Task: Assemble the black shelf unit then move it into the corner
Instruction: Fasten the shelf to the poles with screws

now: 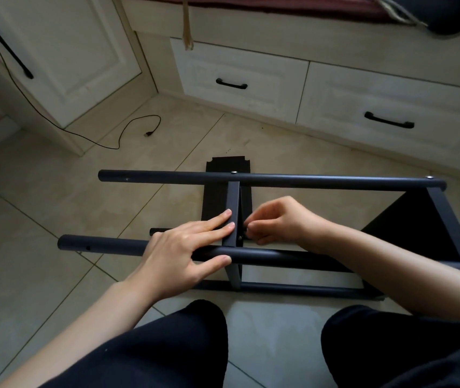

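Beige tiled floor [41,197], cream drawers [240,79]

The floor [63,191] is beige tile with pale grout lines running at a slant. On it lies the black shelf unit [272,180] — tipped on its side, its round poles level with the ground and the lowest pole nearest the person's knees. A flat black panel [227,166] rests on the tiles beneath the frame, its notched far end poking out beyond the upper pole. To the left, a thin black cable [128,127] loops across the tiles — its plug end lies loose.
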{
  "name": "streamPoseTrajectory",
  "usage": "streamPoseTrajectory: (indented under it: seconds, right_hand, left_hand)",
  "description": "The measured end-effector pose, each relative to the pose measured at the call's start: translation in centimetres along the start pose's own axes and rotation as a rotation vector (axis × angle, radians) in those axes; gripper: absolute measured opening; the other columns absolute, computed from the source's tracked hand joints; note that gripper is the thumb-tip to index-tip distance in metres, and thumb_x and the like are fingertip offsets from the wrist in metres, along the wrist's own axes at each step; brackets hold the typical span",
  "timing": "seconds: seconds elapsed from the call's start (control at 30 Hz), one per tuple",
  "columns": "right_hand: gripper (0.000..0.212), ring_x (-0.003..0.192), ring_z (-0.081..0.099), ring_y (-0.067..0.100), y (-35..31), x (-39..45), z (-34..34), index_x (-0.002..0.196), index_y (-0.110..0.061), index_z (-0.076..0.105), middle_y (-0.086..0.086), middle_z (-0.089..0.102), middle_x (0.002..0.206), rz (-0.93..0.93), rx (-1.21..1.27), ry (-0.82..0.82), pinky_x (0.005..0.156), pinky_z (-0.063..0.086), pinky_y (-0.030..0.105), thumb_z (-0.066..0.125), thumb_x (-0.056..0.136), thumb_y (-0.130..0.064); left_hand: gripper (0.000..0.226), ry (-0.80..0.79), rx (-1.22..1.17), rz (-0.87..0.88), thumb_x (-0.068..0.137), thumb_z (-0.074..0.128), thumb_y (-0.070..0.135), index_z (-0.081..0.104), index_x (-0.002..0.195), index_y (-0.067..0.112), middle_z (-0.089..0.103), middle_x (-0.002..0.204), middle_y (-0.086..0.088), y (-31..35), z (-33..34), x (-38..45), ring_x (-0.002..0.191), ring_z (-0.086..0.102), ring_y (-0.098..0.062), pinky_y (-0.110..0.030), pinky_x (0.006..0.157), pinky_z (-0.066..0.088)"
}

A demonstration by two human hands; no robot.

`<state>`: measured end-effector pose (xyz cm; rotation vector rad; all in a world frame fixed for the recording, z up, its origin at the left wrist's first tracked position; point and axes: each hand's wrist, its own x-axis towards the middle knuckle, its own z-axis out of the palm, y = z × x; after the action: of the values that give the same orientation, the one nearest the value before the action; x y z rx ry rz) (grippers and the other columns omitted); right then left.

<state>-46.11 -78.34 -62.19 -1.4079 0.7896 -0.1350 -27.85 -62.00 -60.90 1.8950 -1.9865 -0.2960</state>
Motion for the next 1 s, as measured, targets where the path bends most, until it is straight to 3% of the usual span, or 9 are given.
streamPoseTrajectory:
  seconds: [0.17, 0.23, 0.3, 0.37, 0.53, 0.67, 0.83, 1.0]
  right_hand:
    - [0.009, 0.083, 0.07, 0.012, -0.2, 1.2, 0.2, 0.099, -0.019, 0.071, 0.004, 0.074, 0.094, 0.136, -0.312, -0.167, 0.072, 0.056, 0.021, 0.07, 0.09, -0.016]
    - [0.003, 0.078, 0.066, 0.005, -0.3, 1.8, 0.9, 0.09, -0.022, 0.07, -0.005, 0.071, 0.085, 0.12, -0.381, -0.195, 0.067, 0.053, 0.017, 0.071, 0.089, -0.02]
    - [0.013, 0.068, 0.062, -0.001, -0.5, 2.2, 1.4, 0.079, -0.027, 0.069, -0.013, 0.068, 0.07, 0.085, -0.453, -0.226, 0.062, 0.048, 0.014, 0.069, 0.09, -0.02]
    - [0.02, 0.065, 0.058, -0.001, -0.4, 2.4, 1.8, 0.073, -0.028, 0.068, -0.013, 0.065, 0.067, 0.057, -0.495, -0.24, 0.065, 0.047, 0.016, 0.068, 0.091, -0.019]
    - [0.01, 0.079, 0.062, 0.012, -0.2, 2.5, 1.9, 0.086, -0.018, 0.074, 0.011, 0.073, 0.092, 0.024, -0.451, -0.231, 0.08, 0.055, 0.032, 0.066, 0.092, -0.016]
    - [0.019, 0.076, 0.062, 0.015, -0.1, 2.3, 1.7, 0.076, -0.021, 0.072, 0.004, 0.068, 0.078, 0.037, -0.327, -0.225, 0.067, 0.052, 0.023, 0.066, 0.092, -0.013]
    - [0.014, 0.078, 0.062, 0.016, 0.0, 2.1, 1.4, 0.081, -0.014, 0.072, 0.008, 0.067, 0.083, 0.031, -0.256, -0.262, 0.066, 0.052, 0.02, 0.065, 0.092, -0.01]
    - [0.011, 0.085, 0.064, 0.021, 0.3, 2.1, 1.2, 0.086, -0.01, 0.073, 0.012, 0.068, 0.089, 0.043, -0.144, -0.306, 0.077, 0.054, 0.029, 0.064, 0.093, -0.008]
  left_hand:
    - [0.057, 0.006, -0.005, -0.01, 0.087, 0.045, 0.07, 0.049, 0.14, 0.05, 0.028, 0.148, 0.045, 0.1, 0.0, -0.1, 0.124, 0.053, 0.007, -0.023, 0.069, 0.055]
    - [0.057, 0.001, -0.012, -0.015, 0.087, 0.045, 0.07, 0.05, 0.14, 0.049, 0.03, 0.149, 0.043, 0.2, 0.0, -0.1, 0.122, 0.055, 0.006, -0.023, 0.069, 0.055]
    - [0.057, -0.003, -0.015, -0.012, 0.086, 0.045, 0.07, 0.05, 0.14, 0.049, 0.031, 0.149, 0.042, 0.2, -0.1, -0.1, 0.12, 0.056, 0.007, -0.018, 0.069, 0.052]
    - [0.057, -0.004, -0.018, -0.013, 0.086, 0.045, 0.07, 0.049, 0.139, 0.05, 0.032, 0.149, 0.041, 0.3, -0.1, -0.1, 0.119, 0.056, 0.007, -0.015, 0.07, 0.05]
    - [0.055, -0.019, -0.041, -0.024, 0.086, 0.047, 0.07, 0.045, 0.138, 0.053, 0.032, 0.149, 0.041, 0.2, -0.2, -0.2, 0.111, 0.063, 0.005, -0.028, 0.069, 0.058]
    - [0.054, -0.025, -0.063, -0.034, 0.085, 0.048, 0.07, 0.043, 0.137, 0.056, 0.031, 0.148, 0.043, 0.3, -0.2, -0.2, 0.108, 0.064, 0.007, -0.033, 0.073, 0.059]
    - [0.054, -0.025, -0.067, -0.039, 0.085, 0.049, 0.07, 0.047, 0.136, 0.054, 0.033, 0.148, 0.042, 0.3, -0.3, -0.3, 0.105, 0.064, 0.008, -0.033, 0.072, 0.059]
    - [0.056, -0.02, -0.05, -0.037, 0.084, 0.049, 0.07, 0.051, 0.137, 0.051, 0.034, 0.148, 0.042, 0.4, -0.4, -0.3, 0.105, 0.065, 0.008, -0.029, 0.07, 0.059]
